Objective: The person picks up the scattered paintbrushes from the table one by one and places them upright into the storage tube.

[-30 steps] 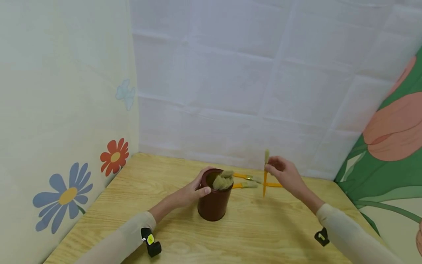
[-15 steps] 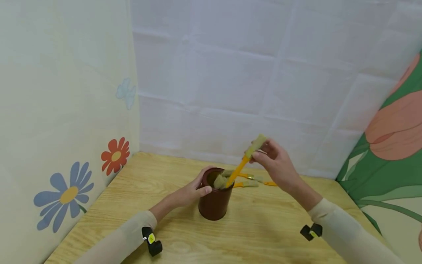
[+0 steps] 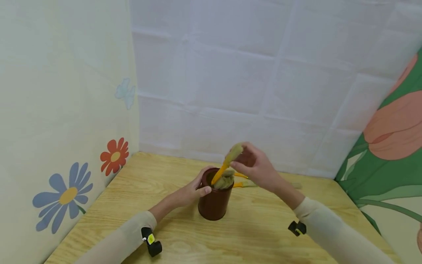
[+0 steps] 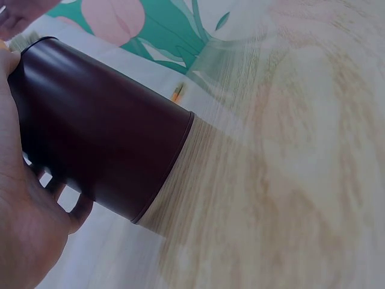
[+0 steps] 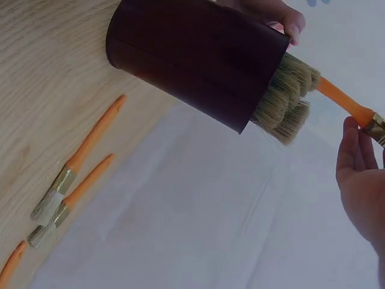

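Observation:
A dark maroon cylindrical brush holder [image 3: 213, 205] stands upright on the wooden table, and my left hand [image 3: 188, 192] grips its side near the rim. In the left wrist view, the fingers wrap round the holder [image 4: 102, 126]. Bristle heads of several paintbrushes [image 5: 283, 99] stick out of its mouth. Over the opening, my right hand [image 3: 257, 168] pinches another paintbrush [image 3: 221, 171] near its metal collar, bristles up and orange handle slanting down into the holder. The handle's lower end is hidden inside; its orange part [image 5: 343, 99] shows beside the other bristles in the right wrist view.
Behind the holder, loose orange-handled paintbrushes lie on the table, among them one paintbrush [image 5: 90, 141], a second brush [image 5: 90, 179] beside it and a third handle [image 5: 12, 263] at the frame's edge. A white cloth backdrop [image 3: 211, 91] rises at the table's rear.
My right hand has moved left with the paintbrush, from above the table to over the holder, and its handle end has entered the opening. The left hand and holder stay put.

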`<state>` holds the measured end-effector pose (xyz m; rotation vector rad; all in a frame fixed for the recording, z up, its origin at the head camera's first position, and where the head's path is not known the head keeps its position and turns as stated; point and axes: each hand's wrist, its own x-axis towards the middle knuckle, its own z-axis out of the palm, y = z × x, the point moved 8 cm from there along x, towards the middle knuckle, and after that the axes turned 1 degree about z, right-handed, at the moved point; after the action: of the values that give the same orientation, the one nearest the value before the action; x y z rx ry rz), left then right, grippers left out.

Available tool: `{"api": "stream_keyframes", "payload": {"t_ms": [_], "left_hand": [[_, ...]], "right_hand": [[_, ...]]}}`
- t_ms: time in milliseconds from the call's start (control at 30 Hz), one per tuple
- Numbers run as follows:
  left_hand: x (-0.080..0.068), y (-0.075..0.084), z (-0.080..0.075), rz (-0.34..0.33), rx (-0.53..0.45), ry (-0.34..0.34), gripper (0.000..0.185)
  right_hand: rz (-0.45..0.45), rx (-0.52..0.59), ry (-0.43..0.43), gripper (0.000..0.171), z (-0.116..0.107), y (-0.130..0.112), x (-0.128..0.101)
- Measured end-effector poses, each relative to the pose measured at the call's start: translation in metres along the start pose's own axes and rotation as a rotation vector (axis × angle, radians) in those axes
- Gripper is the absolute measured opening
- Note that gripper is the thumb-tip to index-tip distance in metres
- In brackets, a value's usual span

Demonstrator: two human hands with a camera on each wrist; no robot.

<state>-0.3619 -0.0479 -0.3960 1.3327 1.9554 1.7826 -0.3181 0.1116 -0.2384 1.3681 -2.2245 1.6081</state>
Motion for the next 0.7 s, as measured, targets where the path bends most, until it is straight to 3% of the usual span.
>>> {"api": "stream_keyframes", "payload": {"t_ms": [267,467,700], "left_hand": [[-0.002,-0.002,0.001,-0.025,0.014,0.001,0.071],[-0.001,0.000,0.002,-0.025,0.018,0.001,0.074],[-0.002,-0.002,0.001,-0.032,0.018,-0.001,0.077]], "right_hand": [[-0.054,-0.355,-0.115,0.030,0.031,0.009,-0.001],[-0.064,-0.470,-0.192,0.028,0.043,0.016,-0.001],[-0.072,-0.581,-0.206,0.029,0.046,0.021,-0.004]]}}
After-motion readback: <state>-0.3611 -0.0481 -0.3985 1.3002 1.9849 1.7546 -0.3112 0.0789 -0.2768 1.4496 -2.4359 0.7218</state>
